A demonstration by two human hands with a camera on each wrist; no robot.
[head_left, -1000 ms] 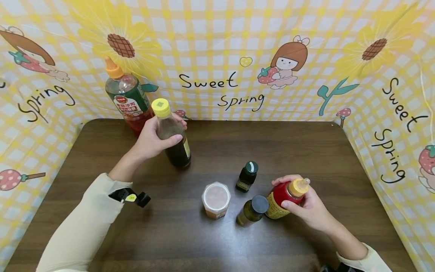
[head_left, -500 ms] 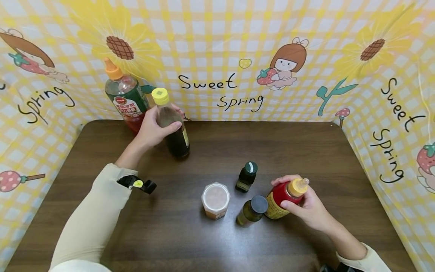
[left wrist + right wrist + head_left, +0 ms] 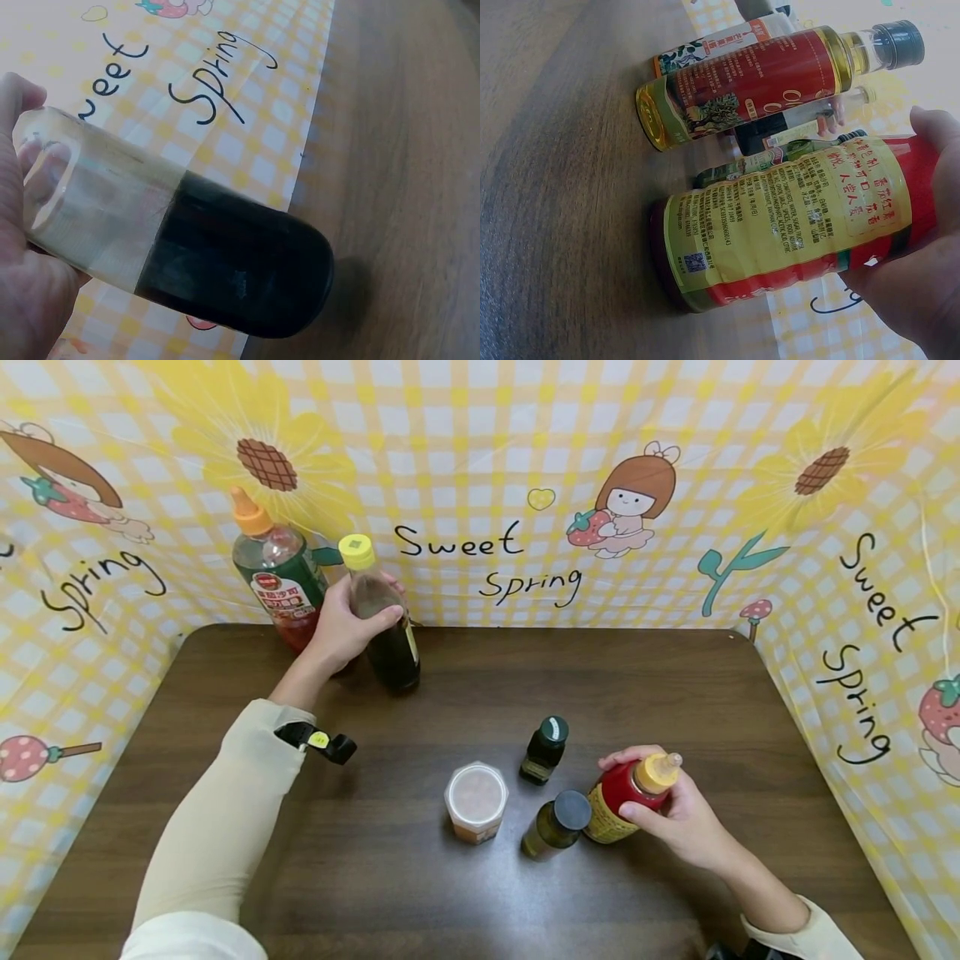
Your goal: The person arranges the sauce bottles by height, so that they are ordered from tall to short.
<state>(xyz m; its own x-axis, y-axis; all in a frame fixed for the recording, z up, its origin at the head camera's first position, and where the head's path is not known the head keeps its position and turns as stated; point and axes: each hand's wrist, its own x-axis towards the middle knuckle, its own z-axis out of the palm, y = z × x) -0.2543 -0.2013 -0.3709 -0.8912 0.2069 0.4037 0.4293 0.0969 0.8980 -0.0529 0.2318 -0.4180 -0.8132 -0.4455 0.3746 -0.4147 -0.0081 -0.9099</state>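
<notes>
My left hand grips the upper part of a clear bottle of dark sauce with a yellow cap, near the back left of the table. In the left wrist view, the dark liquid fills the lower half of this sauce bottle. At the right, my right hand holds a red ketchup bottle with a yellow nozzle cap, thumb on the near side. The right wrist view shows the ketchup bottle's yellow label covered in print. An olive oil bottle stands just left of the ketchup.
A large ketchup bottle with an orange nozzle stands behind my left hand, by the checked cloth backdrop. In the middle of the brown table are a lidded hexagonal tub and a small dark green bottle.
My left hand has carried the dark sauce bottle farther back, toward the backdrop. The right hand and its ketchup bottle stay in place.
</notes>
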